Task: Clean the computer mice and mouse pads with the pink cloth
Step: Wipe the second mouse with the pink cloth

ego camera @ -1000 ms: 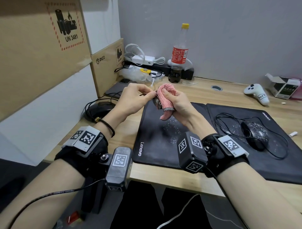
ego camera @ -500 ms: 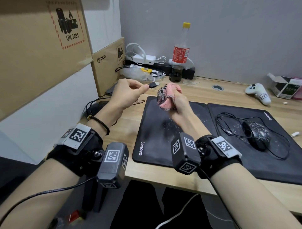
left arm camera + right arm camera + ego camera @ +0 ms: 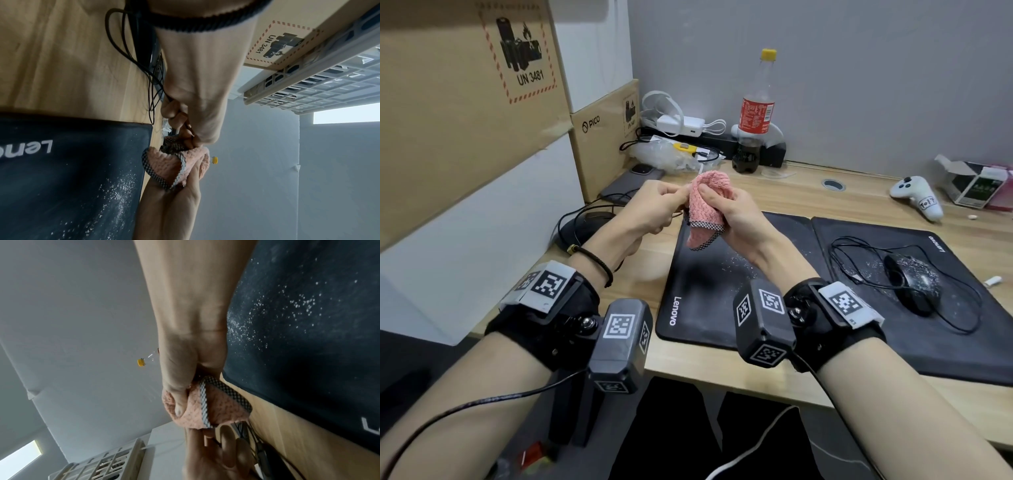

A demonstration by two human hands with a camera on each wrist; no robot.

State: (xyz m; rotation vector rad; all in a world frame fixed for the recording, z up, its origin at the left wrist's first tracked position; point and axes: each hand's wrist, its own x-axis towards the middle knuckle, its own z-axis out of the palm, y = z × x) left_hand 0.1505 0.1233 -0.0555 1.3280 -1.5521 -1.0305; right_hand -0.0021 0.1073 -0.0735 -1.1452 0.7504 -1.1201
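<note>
My right hand [image 3: 722, 204] grips the bunched pink cloth [image 3: 707, 205] above the far end of the left black mouse pad [image 3: 722, 284]. My left hand [image 3: 676, 200] pinches the thin black mouse cable [image 3: 125, 48] right against the cloth, and the cable's end is hidden inside the cloth [image 3: 170, 164]. That cable runs back to a black mouse [image 3: 589, 222] on the desk to the left. In the right wrist view my thumb [image 3: 179, 404] presses the cloth [image 3: 218, 408]. A second mouse [image 3: 914, 282], speckled with white powder, sits on the right pad [image 3: 962, 329].
White powder is scattered on the left pad [image 3: 298, 313]. A cola bottle [image 3: 755, 113], chargers and a plastic bag stand at the back. Cardboard boxes [image 3: 602, 137] wall the left side. A white game controller [image 3: 917, 198] and a small open box [image 3: 976, 185] lie far right.
Half a second ago my left hand held the cable's plug apart from the cloth. The hands have since come together and the cable end is now in the cloth.
</note>
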